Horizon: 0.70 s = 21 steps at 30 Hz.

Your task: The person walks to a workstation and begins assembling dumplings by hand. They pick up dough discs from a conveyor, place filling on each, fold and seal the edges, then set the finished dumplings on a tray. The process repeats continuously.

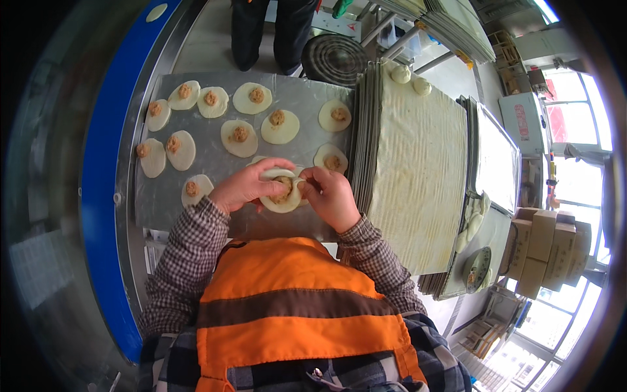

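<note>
- Left hand point(243, 186) is cupped under and around a round dough wrapper point(282, 191) with a lump of brownish filling in the middle, fingers curled over its top edge, so it's definitely gripping it.
- Right hand point(330, 196) is pinching the right rim of that same wrapper — thumb and fingers closed on the dough edge, as far as I can tell from this angle.
- The wrapper is held just above the near edge of the metal tray point(215, 163), roughly over its lower middle.
- On the tray beyond the hands: about a dozen flat dough rounds point(253, 98), each with a dab of filling, laid in loose rows toward the far edge and the left side. One sits just right of the held wrapper point(330, 158).
- Right of the tray, touching its side, is a tall stack of cloth-lined boards point(418, 163) — two small finished dough balls point(410, 78) rest at its far corner.
- Past the far edge of the tray, another person's dark trouser legs point(271, 32) stand on the floor.
- Left of the tray runs a blue curved rim point(104, 170).
- Person wears an orange apron point(294, 307) over a checked shirt.
</note>
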Each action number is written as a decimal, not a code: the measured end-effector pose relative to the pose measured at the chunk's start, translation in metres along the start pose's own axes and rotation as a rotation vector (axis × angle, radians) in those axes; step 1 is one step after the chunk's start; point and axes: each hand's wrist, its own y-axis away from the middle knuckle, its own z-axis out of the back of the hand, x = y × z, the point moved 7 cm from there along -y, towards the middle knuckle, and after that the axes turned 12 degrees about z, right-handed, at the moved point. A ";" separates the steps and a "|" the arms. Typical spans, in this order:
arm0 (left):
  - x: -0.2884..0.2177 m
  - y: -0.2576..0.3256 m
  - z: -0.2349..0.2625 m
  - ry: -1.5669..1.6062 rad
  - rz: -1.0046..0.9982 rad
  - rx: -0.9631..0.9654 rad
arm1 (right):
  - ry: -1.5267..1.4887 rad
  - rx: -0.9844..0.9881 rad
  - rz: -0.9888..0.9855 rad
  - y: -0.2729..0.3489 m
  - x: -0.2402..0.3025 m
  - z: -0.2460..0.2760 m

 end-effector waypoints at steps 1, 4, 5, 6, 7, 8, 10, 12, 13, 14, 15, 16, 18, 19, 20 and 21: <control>0.001 0.001 -0.001 0.054 -0.028 0.011 | -0.031 0.019 -0.001 0.001 0.001 -0.003; 0.006 0.002 0.002 0.048 -0.051 -0.097 | -0.219 -0.007 -0.114 0.002 -0.005 -0.006; 0.006 0.001 0.003 -0.056 -0.075 -0.145 | -0.343 -0.017 -0.184 0.003 -0.009 -0.010; 0.004 0.001 0.003 -0.147 -0.098 -0.175 | -0.501 -0.044 -0.241 0.003 -0.011 -0.013; 0.003 0.000 0.003 -0.223 -0.101 -0.188 | -0.228 -0.022 -0.082 -0.001 -0.003 -0.008; 0.002 -0.002 0.003 -0.285 -0.107 -0.184 | 0.017 -0.015 0.092 -0.004 0.010 -0.006; 0.002 -0.006 0.005 -0.386 -0.088 -0.154 | 0.127 -0.030 0.162 -0.003 0.016 -0.006; 0.004 -0.010 0.007 -0.448 -0.082 -0.099 | -0.182 -0.048 -0.024 0.000 0.003 -0.012; 0.002 -0.009 0.007 -0.460 -0.142 -0.084 | -0.063 -0.048 -0.005 0.001 0.005 -0.011; -0.002 -0.008 0.007 -0.463 -0.248 -0.079 | 0.013 -0.024 0.048 0.000 0.010 -0.013; -0.005 -0.004 0.006 -0.481 -0.346 -0.065 | 0.077 -0.031 0.128 0.000 0.017 -0.013; 0.000 -0.004 0.012 -0.324 -0.296 -0.060 | 0.029 -0.032 -0.009 0.000 0.008 -0.015; 0.019 -0.004 0.019 -0.035 -0.105 -0.062 | -0.058 -0.006 -0.153 0.001 0.002 -0.021; 0.022 -0.002 0.017 0.116 -0.108 -0.056 | -0.222 -0.033 -0.213 0.001 0.000 -0.026; 0.020 0.002 0.017 0.126 -0.177 -0.073 | -0.358 -0.083 -0.196 -0.001 0.003 -0.026; 0.022 0.004 0.017 0.134 -0.163 -0.113 | -0.486 -0.116 -0.233 -0.001 0.002 -0.028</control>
